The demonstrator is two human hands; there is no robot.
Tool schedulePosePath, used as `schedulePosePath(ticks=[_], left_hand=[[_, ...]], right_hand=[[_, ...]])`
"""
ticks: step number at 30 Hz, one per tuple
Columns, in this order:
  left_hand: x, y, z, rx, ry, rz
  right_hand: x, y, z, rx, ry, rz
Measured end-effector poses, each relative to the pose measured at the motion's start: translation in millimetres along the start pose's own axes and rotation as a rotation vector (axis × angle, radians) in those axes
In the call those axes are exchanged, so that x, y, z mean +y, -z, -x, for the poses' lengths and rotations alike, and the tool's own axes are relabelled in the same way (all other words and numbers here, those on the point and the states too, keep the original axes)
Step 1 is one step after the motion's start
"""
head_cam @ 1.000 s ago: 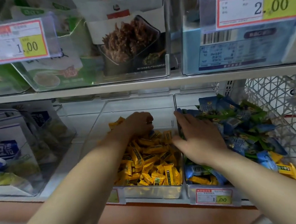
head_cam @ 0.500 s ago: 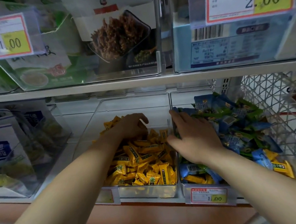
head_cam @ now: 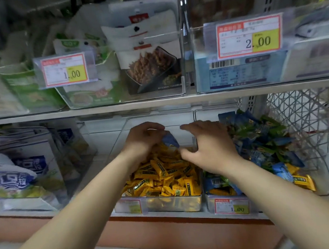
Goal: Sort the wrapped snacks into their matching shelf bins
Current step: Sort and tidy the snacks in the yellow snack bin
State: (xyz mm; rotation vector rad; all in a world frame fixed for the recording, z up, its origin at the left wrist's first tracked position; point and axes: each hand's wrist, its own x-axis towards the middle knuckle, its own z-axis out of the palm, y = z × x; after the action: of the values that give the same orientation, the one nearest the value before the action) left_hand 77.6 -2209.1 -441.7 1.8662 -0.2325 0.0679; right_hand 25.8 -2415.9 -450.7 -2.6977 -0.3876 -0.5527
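Shop shelving of grey metal, 2 tiers in view, with the grey shelf edge [head_cam: 157, 103] running across the middle.

Lower tier, centre: clear plastic bin [head_cam: 177, 204] holding a heap of yellow wrapped snacks [head_cam: 164, 176], with a blurred label on its front. Just beside it on the right stood a second clear bin [head_cam: 209, 202], heaped with blue and green wrapped snacks [head_cam: 261, 141]. A few yellow ones lay mixed in at its front and right edge. Its red-bordered price label [head_cam: 232, 207] read 1.00.

Left hand [head_cam: 144, 140] — over the back of the yellow heap, fingers curled, pinching 1 blue wrapped snack [head_cam: 170, 140] at the fingertips. The packet was held just above the yellow snacks, inside the centre bin.

Right hand [head_cam: 212, 146] — over the divide between the 2 bins, palm down, fingers spread and loosely bent, holding nothing that showed. Its thumb lay near the blue packet; whether they touched could not be told.

Lower tier, left: white-and-blue printed bags [head_cam: 13, 175] standing behind clear plastic. Lower tier, right: white lattice basket [head_cam: 299, 115], beside the second bin.

Upper tier: clear bins holding green-and-white packets [head_cam: 88, 91], white packets picturing dark shredded food [head_cam: 150, 69] and a pale blue box with a barcode [head_cam: 239, 73]. Of the 2 upper price labels, the left label [head_cam: 65, 70] read 1.00 and the right label [head_cam: 249, 36] read 2.00.
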Motion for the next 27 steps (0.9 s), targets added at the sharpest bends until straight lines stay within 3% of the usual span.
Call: schedulePosePath(ticks=[3, 7, 12, 16, 20, 23, 27], left_hand=[[9, -6, 19, 0.042, 0.060, 0.139], [8, -5, 35, 0.067, 0.053, 0.079], [-5, 10, 42, -0.042, -0.078, -0.508], [-4, 15, 46, -0.064, -0.007, -0.744], [-1, 32, 58, 0.069, -0.126, -0.887], [-4, 54, 62, 0.190, -0.207, -0.920], [-19, 80, 61, 0.245, -0.114, -0.833]], right_hand=[[-17, -5, 1, -0.069, 0.003, -0.216], [-20, -4, 2, -0.007, 0.002, -0.280], [-1, 13, 11, 0.133, -0.121, -0.224], [32, 31, 13, 0.215, -0.216, 0.007], [52, 33, 14, -0.062, -0.302, 0.315], [37, 39, 10, -0.209, -0.401, 0.355], [-10, 30, -5, -0.033, -0.114, 0.288]])
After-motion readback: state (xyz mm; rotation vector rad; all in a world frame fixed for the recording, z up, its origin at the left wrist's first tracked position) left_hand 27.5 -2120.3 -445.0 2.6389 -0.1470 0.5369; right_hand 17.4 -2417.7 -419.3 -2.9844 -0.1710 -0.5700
